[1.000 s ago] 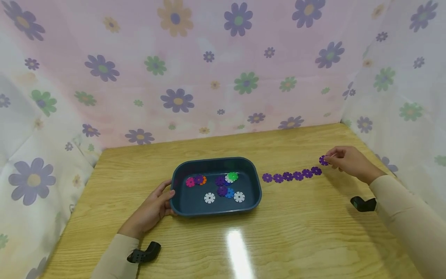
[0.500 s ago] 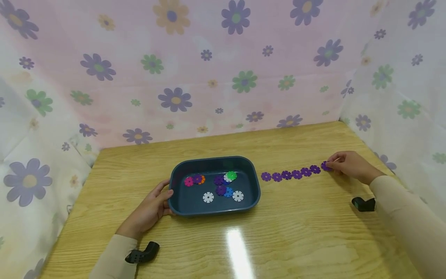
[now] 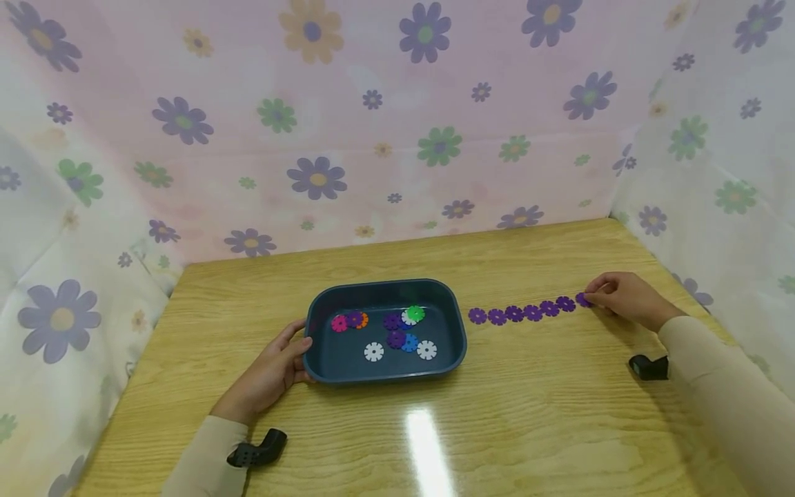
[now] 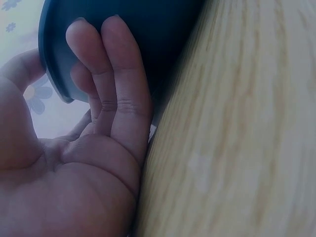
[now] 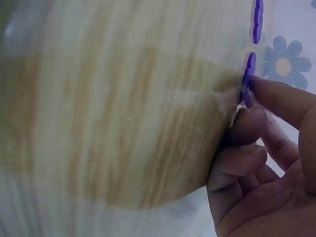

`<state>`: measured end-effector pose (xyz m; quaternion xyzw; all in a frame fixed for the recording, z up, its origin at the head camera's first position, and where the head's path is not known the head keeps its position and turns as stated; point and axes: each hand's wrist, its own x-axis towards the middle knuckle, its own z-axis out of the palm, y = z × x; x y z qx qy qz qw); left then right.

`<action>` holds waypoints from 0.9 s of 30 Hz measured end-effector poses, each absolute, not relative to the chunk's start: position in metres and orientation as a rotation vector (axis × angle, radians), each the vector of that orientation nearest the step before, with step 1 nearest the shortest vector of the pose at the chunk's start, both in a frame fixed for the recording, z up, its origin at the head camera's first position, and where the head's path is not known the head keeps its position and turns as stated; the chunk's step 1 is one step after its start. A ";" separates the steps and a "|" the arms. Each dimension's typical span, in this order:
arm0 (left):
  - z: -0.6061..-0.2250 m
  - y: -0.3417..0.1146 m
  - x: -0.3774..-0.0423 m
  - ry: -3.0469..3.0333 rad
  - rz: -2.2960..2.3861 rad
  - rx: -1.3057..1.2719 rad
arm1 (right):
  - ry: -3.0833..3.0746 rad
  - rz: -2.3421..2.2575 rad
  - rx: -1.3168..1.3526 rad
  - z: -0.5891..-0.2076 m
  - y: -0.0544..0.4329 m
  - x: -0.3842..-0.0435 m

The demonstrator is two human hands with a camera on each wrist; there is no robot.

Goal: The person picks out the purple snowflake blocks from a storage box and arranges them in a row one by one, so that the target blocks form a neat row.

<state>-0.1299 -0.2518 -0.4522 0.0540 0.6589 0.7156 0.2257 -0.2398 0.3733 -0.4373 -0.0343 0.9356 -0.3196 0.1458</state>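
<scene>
My left hand [image 3: 263, 373] holds the left end of a dark blue tray [image 3: 338, 355]. In the left wrist view its thumb lies at the tray's rim and the fingers against the outer wall [image 4: 168, 34]. Right of the tray, several purple notched plastic discs [image 3: 533, 313] lie flat in a slightly rising row. At the row's far right end my right hand [image 3: 630, 297] pinches a purple notched disc [image 3: 582, 299] down at the table, its right side hidden by the fingertips. The right wrist view has this disc [image 5: 247, 84] between thumb and finger, a small gap from its neighbour [image 5: 257, 24].
Inside the tray lie several loose discs: white [image 3: 373, 352], pink [image 3: 339, 323], green [image 3: 415, 313], blue [image 3: 409, 343], orange and purple ones, some overlapping. The wooden table [image 3: 528, 414] ends at a flower-patterned cloth [image 3: 397, 166] behind and at both sides.
My right hand has lowered the purple disc from above the row's right end to the table and shifted it slightly right. The left hand and tray have not moved.
</scene>
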 end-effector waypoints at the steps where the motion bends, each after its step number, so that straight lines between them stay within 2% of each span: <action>1: -0.452 -0.252 -0.130 1.815 1.973 0.151 | 2.691 -0.927 -0.099 -0.438 0.373 -0.240; 18: -0.453 -0.253 -0.132 1.772 2.006 0.173 | 2.735 -0.972 -0.161 -0.431 0.368 -0.238; 27: -0.452 -0.253 -0.131 1.766 2.011 0.181 | 2.720 -1.080 -0.382 -0.380 0.291 -0.241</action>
